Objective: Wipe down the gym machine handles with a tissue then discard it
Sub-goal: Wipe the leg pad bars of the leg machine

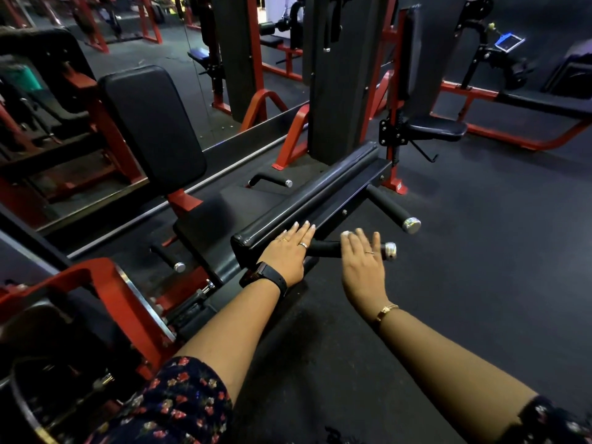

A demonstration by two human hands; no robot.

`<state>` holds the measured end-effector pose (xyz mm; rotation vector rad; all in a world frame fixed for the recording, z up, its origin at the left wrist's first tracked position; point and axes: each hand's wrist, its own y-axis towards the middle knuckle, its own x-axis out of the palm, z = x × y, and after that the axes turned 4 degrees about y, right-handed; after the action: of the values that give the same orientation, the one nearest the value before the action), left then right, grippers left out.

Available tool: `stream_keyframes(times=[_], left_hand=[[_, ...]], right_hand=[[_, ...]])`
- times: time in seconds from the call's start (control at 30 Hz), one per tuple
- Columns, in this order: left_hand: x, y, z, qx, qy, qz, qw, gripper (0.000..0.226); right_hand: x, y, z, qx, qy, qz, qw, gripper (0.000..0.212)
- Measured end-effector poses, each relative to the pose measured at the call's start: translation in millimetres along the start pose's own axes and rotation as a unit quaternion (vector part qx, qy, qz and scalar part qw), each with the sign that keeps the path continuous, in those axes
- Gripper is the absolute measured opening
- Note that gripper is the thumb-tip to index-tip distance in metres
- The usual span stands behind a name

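The black rubber floor fills the frame from 2 to 6 o'clock. The gym machine stands at 9 to 12 o'clock, made up of a red frame, a dark upright column at 12 o'clock and a black backrest pad at 10 o'clock. A long padded bar runs from the centre toward 1 o'clock. Two black handles project from its side toward 4 o'clock. The far handle is untouched and ends in a chrome cap. The near handle lies just below centre and ends in a chrome cap. The left hand rests palm down on the near end of the padded bar, fingers straight and close together, holding nothing. The right hand is at 3 o'clock of the left hand. It lies flat across the near handle, fingers straight and side by side over the grip; the thumb is hidden. A small pale scrap shows at the index fingertip, at 11 o'clock of that hand. It is probably an edge of the tissue pressed under the fingers, but the frame does not confirm this. Step in hand, as judged: wiping the near handle, with the left hand as a brace. The next move calls for drawing the right hand along the grip out to the chrome cap and round its underside. It should then go to the far handle at 1 o'clock. No bin is in view, so discarding requires locating one.
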<state>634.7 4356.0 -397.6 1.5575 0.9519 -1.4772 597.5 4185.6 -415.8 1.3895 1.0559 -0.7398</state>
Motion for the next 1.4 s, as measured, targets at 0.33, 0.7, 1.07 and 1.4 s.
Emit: stream_keyframes(times=[0.33, 0.7, 1.07, 1.4], left_hand=[[-1.0, 0.1, -0.5, 0.002, 0.008, -0.004, 1.000, 0.072], [1.5, 1.6, 0.2, -0.001, 0.015, -0.008, 1.000, 0.073], [2.8, 1.7, 0.0, 0.000, 0.023, -0.017, 1.000, 0.073], [1.2, -4.5, 4.1, 0.018, 0.082, -0.010, 0.996, 0.080]], right_hand=[[13.7, -8.1, -5.0, -0.179, -0.004, -0.020, 0.984, 0.056], [13.9, -24.2, 10.2, -0.053, -0.029, 0.040, 0.997, 0.057], [-9.5, 19.1, -5.8, -0.039, -0.064, -0.075, 0.994, 0.041], [-19.5, -14.1, 43.3, 0.045, -0.002, 0.052, 0.998, 0.053]])
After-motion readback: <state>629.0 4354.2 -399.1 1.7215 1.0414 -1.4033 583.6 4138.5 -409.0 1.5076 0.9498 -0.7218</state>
